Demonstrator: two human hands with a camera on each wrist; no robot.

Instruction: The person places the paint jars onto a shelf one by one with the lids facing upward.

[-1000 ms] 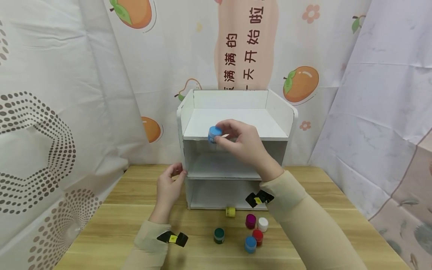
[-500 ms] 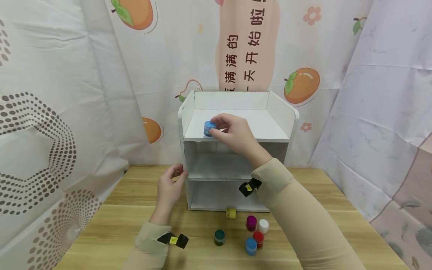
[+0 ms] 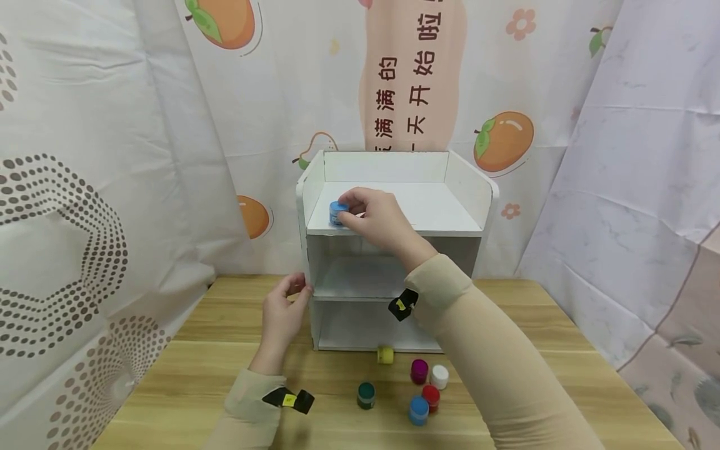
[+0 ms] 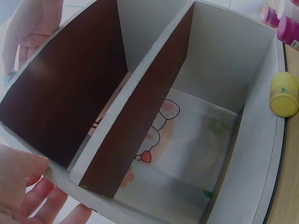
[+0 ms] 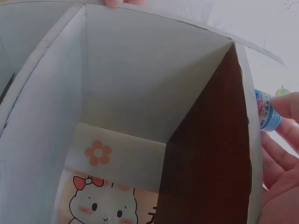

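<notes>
My right hand (image 3: 375,217) pinches a small light-blue paint jar (image 3: 338,213) between thumb and fingers. The jar stands upright at the front left of the white shelf unit's (image 3: 396,232) top board, its base right at the surface. In the right wrist view, its printed label (image 5: 264,109) shows beside the board's edge. Lower down, my left hand (image 3: 284,315) touches the unit's left side panel. The left wrist view has the left thumb (image 4: 23,170) at the panel's front edge, with the other fingers along its outer side.
On the wooden table (image 3: 185,375) before the unit lie a yellow jar (image 3: 385,355) on its side, a green jar (image 3: 366,395), a purple jar (image 3: 419,371), a white jar (image 3: 439,377), a red jar (image 3: 430,397) and another blue jar (image 3: 419,410). A printed curtain (image 3: 270,112) hangs behind.
My right hand has carried the light-blue paint jar left and slightly up, from in front of the top board's edge onto the board. My left hand has stayed at the side panel.
</notes>
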